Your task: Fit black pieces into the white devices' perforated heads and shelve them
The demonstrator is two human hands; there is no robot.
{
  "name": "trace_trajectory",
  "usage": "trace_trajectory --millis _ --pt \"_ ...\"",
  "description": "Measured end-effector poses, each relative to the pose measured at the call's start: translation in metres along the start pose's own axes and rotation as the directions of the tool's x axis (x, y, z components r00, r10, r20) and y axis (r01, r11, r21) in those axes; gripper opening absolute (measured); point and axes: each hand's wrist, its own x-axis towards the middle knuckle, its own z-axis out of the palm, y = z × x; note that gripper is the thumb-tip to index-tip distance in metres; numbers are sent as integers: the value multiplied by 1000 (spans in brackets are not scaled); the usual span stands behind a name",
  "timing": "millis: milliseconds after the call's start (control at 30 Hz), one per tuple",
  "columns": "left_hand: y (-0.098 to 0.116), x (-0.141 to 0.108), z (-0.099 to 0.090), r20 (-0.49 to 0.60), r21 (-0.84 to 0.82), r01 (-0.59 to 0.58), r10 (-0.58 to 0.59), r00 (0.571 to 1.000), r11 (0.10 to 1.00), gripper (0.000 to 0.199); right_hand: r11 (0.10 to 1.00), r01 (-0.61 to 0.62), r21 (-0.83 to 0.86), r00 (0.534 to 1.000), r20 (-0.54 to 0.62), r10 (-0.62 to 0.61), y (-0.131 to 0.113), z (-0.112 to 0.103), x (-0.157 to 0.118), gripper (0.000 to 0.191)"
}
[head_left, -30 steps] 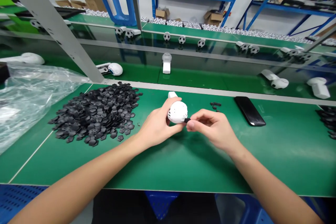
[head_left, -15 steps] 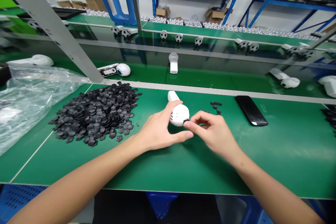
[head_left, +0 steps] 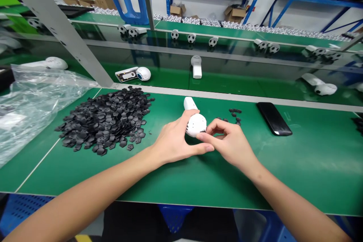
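A white device with a round head (head_left: 196, 125) and a short handle is held over the green table by my left hand (head_left: 177, 140), its fingers around the left side of the head. My right hand (head_left: 228, 140) pinches a small black piece (head_left: 203, 132) against the head's lower right edge; the fingertips partly hide it. Several loose black pieces (head_left: 235, 112) lie just beyond my right hand. On the left is a large pile of black pentagon pieces (head_left: 106, 117).
A black phone (head_left: 273, 118) lies at the right, a clear plastic bag (head_left: 36, 102) at the left. Beyond the pale rail (head_left: 170, 92), white devices (head_left: 196, 67) rest on a green surface. A grey metal post (head_left: 70, 41) slants at the left.
The white devices beyond the rail have shifted right relative to the table. My right thumb has moved slightly left along the lower edge of the round head. Both hands keep their hold.
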Motion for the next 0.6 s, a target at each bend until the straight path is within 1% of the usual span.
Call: trace_trajectory --millis 167,367,433,533,600 --pt "-3 0 7 -45 -1 11 -11 999 1000 88 1000 12 22 1000 6 -12 3 0 4 31" --pt "-6 0 10 -89 -27 -24 22 996 999 80 1000 2 21 999 47 -3 5 -1 7 30" --pt "-6 1 9 -93 -37 -19 15 996 999 79 1000 12 25 1000 21 -13 6 0 7 28" --pt "-4 1 8 -92 -47 -14 9 996 999 81 997 83 -9 995 -48 -83 5 1 6 31" --pt "-2 2 6 -73 -46 -9 6 997 999 81 993 118 -27 991 -59 -120 2 0 6 32"
